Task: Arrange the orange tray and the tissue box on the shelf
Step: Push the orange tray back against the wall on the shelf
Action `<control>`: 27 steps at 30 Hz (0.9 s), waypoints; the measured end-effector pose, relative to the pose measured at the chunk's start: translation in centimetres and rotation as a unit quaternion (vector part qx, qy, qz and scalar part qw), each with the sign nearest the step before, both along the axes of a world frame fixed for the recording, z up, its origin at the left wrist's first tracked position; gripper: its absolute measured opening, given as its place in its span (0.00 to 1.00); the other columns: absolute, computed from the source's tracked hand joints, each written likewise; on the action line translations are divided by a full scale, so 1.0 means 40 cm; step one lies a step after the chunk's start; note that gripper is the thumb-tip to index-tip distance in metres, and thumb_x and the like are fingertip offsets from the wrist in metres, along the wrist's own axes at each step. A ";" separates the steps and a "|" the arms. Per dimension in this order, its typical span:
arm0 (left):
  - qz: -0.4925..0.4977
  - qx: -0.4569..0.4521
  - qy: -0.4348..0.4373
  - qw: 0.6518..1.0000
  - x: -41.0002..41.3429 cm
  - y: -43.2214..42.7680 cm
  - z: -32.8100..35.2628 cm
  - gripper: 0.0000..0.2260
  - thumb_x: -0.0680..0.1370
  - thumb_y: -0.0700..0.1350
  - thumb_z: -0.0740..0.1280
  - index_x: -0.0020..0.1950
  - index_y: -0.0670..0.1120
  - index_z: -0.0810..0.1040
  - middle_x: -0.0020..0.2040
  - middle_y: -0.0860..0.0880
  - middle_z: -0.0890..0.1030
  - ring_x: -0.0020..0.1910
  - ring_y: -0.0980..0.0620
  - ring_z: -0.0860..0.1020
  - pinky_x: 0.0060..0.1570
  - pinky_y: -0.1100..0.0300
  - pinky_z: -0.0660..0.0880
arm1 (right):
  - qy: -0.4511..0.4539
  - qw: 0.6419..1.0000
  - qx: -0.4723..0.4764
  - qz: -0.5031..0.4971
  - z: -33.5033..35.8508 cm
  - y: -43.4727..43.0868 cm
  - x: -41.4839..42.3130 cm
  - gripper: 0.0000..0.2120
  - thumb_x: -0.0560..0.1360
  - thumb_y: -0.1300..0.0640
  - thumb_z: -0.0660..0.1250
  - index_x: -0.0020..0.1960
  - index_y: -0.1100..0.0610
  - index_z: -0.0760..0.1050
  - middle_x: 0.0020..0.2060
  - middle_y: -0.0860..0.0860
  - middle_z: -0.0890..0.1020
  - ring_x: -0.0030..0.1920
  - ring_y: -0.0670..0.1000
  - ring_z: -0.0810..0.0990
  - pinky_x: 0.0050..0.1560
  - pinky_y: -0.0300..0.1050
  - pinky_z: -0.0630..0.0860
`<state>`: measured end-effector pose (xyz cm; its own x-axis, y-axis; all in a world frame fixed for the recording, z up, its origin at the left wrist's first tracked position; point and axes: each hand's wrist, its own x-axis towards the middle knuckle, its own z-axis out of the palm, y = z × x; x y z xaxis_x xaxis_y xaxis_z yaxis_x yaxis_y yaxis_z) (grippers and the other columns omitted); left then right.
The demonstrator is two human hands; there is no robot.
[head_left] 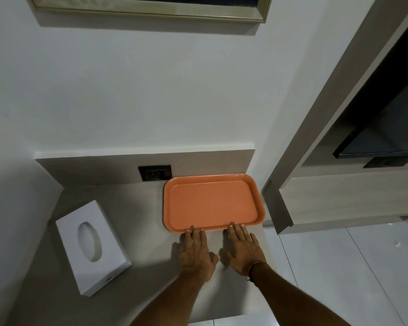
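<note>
The orange tray (212,202) lies flat at the back right of the grey shelf (132,208), against the back panel. My left hand (196,250) and my right hand (243,247) rest palm down on the shelf, fingers spread, fingertips touching the tray's near rim. Neither hand grips anything. The white tissue box (92,248), with an oval opening on top, lies at the shelf's left side, turned at an angle, well apart from both hands.
A dark wall socket (154,172) sits in the back panel just left of the tray. A wooden cabinet (339,198) with a dark screen (382,142) stands to the right. A framed picture (151,8) hangs above. Tiled floor (353,274) lies right of the shelf edge.
</note>
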<state>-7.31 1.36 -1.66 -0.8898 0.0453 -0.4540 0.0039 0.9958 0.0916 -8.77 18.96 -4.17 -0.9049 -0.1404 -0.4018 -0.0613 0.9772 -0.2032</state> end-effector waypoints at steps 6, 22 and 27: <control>-0.005 0.000 0.009 1.000 0.007 -0.003 0.003 0.40 0.80 0.67 0.54 0.82 0.47 0.41 0.84 0.43 0.41 0.82 0.40 0.44 0.77 0.35 0.54 | -0.001 1.000 0.002 0.004 0.010 0.004 0.004 0.41 0.80 0.40 0.57 0.82 0.53 0.38 0.83 0.52 0.41 0.82 0.57 0.40 0.80 0.60 0.44; 0.140 0.027 0.036 0.989 0.250 -0.233 0.153 0.40 0.81 0.66 0.55 0.82 0.46 0.39 0.83 0.44 0.38 0.82 0.41 0.39 0.79 0.37 0.48 | 0.042 0.992 -0.010 0.119 0.133 -0.187 0.154 0.39 0.80 0.40 0.54 0.82 0.52 0.37 0.83 0.54 0.42 0.82 0.57 0.41 0.81 0.58 0.43; 0.200 0.014 0.063 0.978 0.324 -0.384 0.169 0.41 0.80 0.66 0.55 0.82 0.46 0.41 0.84 0.44 0.41 0.82 0.40 0.44 0.79 0.37 0.51 | 0.038 0.984 -0.021 0.172 0.149 -0.350 0.181 0.39 0.81 0.41 0.54 0.82 0.54 0.38 0.83 0.54 0.42 0.82 0.56 0.41 0.81 0.58 0.42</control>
<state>5.67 -13.98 5.12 -0.8877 -0.3068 -0.3432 -0.3721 0.9172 0.1424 -1.51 4.97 1.78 -0.8287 -0.4580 -0.3216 -0.4030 0.8871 -0.2251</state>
